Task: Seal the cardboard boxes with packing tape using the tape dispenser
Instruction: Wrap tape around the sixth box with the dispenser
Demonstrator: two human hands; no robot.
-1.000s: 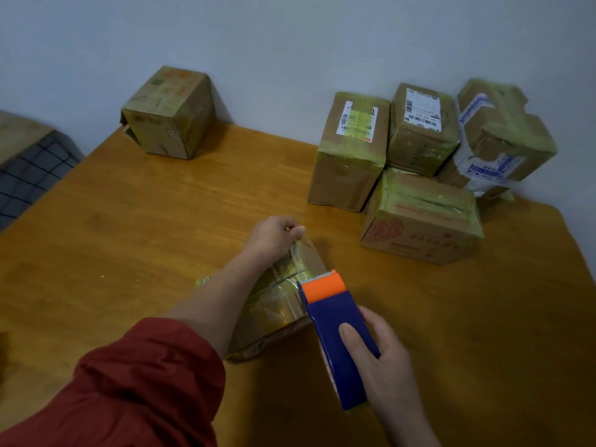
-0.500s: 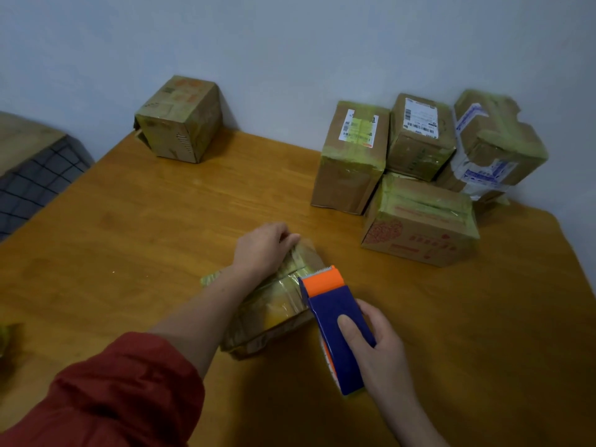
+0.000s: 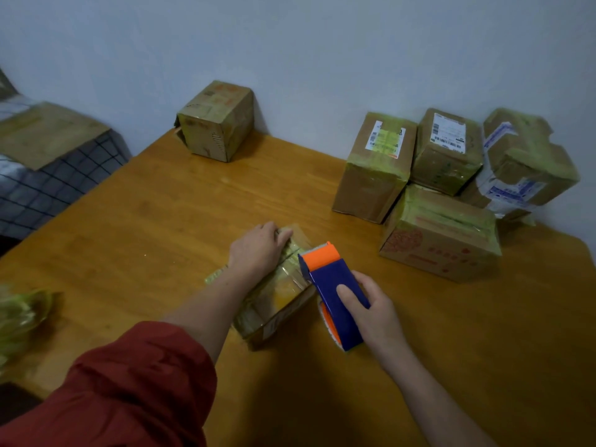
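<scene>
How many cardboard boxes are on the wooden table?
6: taped box under the left hand; lone box by the wall; four clustered boxes far right. Others may hide behind them.

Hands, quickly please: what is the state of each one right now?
Left hand: holds the small box down, fingers curled over its far edge.
Right hand: grips the tape dispenser.

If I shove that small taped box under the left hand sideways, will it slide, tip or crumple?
Likely slides easily: the small box is wrapped in glossy tape and sits on a smooth wooden table. Tipping seems unlikely, since it lies low and flat. Probably light, being small cardboard; the left hand gripping its far end may be steadying it.
</scene>
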